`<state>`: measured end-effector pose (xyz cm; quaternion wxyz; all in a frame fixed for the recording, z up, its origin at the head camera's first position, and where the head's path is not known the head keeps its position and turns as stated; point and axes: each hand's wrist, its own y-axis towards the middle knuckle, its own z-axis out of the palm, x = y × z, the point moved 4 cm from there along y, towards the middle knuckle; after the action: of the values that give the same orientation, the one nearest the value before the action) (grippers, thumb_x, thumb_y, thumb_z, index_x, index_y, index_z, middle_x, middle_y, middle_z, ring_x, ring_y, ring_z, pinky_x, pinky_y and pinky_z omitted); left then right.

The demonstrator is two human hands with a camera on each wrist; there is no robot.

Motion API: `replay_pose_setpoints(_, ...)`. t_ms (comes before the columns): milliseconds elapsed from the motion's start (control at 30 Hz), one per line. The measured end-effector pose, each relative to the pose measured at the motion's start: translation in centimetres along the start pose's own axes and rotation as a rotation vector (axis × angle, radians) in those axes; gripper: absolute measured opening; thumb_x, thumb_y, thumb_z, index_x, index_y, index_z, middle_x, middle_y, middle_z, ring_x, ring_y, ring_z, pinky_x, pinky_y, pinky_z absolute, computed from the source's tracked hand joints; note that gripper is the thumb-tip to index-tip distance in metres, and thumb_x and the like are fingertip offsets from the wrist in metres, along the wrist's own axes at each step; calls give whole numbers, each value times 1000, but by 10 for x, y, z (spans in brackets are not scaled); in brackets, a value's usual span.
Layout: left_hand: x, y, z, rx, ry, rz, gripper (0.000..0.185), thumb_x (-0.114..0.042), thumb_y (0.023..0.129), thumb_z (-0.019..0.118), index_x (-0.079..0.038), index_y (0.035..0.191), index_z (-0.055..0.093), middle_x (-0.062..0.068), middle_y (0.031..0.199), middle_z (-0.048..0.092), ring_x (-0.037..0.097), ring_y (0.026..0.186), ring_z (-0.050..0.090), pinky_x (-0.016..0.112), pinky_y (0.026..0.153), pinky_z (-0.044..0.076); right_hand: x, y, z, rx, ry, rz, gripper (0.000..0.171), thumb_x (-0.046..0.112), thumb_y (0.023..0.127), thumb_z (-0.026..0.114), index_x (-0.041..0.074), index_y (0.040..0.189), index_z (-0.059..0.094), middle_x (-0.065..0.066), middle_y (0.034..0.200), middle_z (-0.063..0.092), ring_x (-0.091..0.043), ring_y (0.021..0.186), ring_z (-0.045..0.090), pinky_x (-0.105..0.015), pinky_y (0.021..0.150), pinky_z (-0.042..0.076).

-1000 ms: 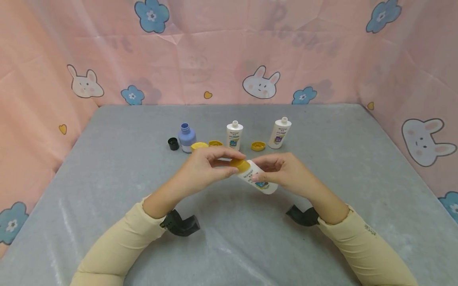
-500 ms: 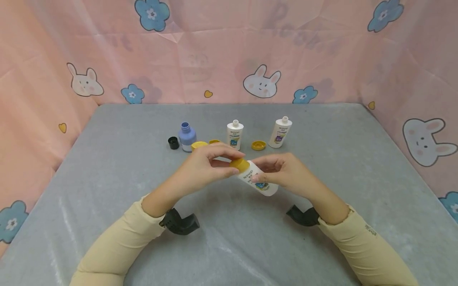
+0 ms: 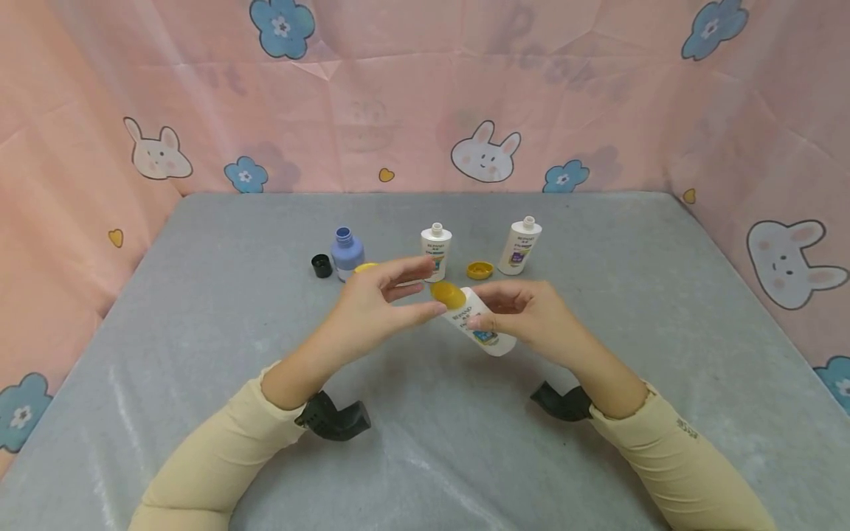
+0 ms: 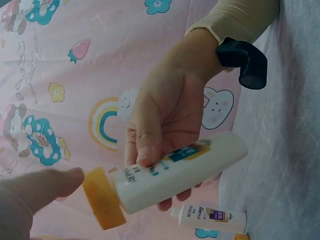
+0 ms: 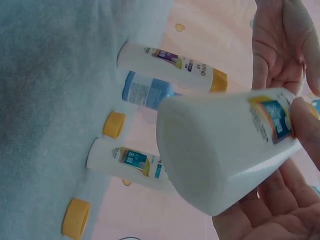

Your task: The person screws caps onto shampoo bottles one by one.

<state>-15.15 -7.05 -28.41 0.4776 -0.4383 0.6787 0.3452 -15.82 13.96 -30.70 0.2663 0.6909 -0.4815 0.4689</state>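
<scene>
In the head view my right hand grips a white bottle, thumb on its label. The bottle is tilted, its base toward the lower right. At its upper end sits a yellow cap, slightly askew, with a thin gap below it in the left wrist view. My left hand is beside this cap, fingers spread. Its thumb tip lies close to the cap's edge; I cannot tell whether it touches. The right wrist view shows the bottle's base large in front.
Behind the hands stand an uncapped blue bottle, two uncapped white bottles and a white bottle with yellow cap, mostly hidden in the head view. A black cap and loose yellow caps lie on the grey tabletop.
My left fingers have let go of the yellow cap and spread, lifting away from it. The right hand still holds the bottle, which has shifted up slightly.
</scene>
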Motion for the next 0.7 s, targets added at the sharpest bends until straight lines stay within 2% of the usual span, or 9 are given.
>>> replay_pose_setpoints(100,2,-2,1,-63,1,-87,57,-25,84,81,-11,136,61,4,130,66,18,117,67,28,94,58,1,0,-1,-40,-17,-8,37,20,85,80,6,119,71,-13,110,74,-16,94,71,-30,79,59)
replay_pose_setpoints(233,3,-3,4,-93,20,-132,43,-31,84,81,-14,122,70,-1,118,72,16,106,71,30,85,61,2,0,1,-36,-12,-12,38,20,83,81,7,117,72,-12,110,75,-15,93,71,-29,78,59)
replay_pose_setpoints(367,2,-3,6,-103,6,-114,35,-26,84,81,-13,116,73,2,115,73,17,98,74,29,81,62,1,-1,4,-22,-13,-9,39,22,82,82,8,117,73,-11,110,75,-15,93,71,-29,78,59)
replay_pose_setpoints(467,2,-3,7,-96,0,-98,36,-22,85,81,-12,118,73,3,117,73,16,96,74,28,80,62,0,0,4,-16,-14,-7,39,22,82,82,8,117,72,-11,110,75,-16,93,71,-29,78,59)
replay_pose_setpoints(700,1,-2,10,-9,-39,-1,39,-10,88,75,-6,126,68,7,127,69,20,110,71,26,87,60,0,0,4,-8,-17,1,39,19,83,82,6,118,72,-12,112,74,-17,96,71,-31,80,59)
